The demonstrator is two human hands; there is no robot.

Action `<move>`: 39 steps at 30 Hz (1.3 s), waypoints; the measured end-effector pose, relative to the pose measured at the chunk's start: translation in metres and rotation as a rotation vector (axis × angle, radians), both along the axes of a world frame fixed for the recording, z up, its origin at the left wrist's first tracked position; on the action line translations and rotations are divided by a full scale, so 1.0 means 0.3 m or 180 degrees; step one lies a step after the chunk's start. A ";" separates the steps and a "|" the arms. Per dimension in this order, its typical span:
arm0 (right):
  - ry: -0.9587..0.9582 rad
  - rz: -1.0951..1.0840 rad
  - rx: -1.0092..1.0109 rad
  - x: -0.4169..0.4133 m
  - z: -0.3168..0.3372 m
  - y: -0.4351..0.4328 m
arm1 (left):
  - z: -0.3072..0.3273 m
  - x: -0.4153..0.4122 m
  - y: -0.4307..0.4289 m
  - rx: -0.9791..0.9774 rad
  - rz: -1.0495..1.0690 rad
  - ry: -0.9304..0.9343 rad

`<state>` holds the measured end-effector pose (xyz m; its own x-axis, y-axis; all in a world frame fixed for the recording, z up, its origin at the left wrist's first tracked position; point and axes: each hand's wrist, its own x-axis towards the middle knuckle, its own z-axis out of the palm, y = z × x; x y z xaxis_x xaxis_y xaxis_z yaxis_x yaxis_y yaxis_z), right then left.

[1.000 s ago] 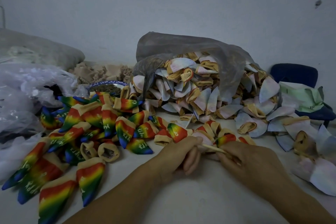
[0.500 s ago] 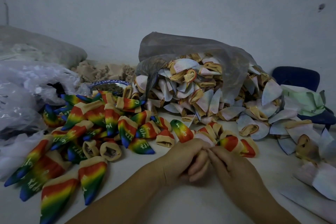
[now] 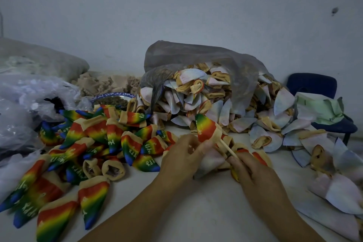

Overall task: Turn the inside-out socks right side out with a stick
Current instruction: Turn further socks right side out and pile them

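Note:
A rainbow sock [image 3: 205,127] stands up on the tip of a thin wooden stick [image 3: 225,147], its coloured side out and its tan cuff at the bottom. My left hand [image 3: 182,155] pinches the sock's cuff end. My right hand [image 3: 255,175] grips the lower end of the stick, fingers curled round it. Pale fabric lies under both hands. A heap of rainbow socks turned right side out [image 3: 88,143] spreads to the left. Pale inside-out socks [image 3: 196,96] spill from a grey plastic bag [image 3: 206,59] behind.
More pale inside-out socks [image 3: 334,192] lie along the right edge of the white table [image 3: 196,212]. Clear plastic bags [image 3: 29,104] are piled at the left. A blue-rimmed bowl [image 3: 114,97] sits behind the rainbow heap. A blue chair [image 3: 314,86] holds green cloth at the back right.
The hands were pressed together over the sock. Now the stick has pushed the sock through, and its rainbow side stands up above my left hand.

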<state>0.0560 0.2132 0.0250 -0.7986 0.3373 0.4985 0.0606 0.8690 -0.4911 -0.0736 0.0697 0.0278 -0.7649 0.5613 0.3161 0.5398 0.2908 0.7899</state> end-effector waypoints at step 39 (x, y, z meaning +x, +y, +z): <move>-0.0318 0.0031 0.1558 -0.001 0.036 -0.133 | 0.036 -0.006 -0.012 0.3465 -0.0644 -0.3805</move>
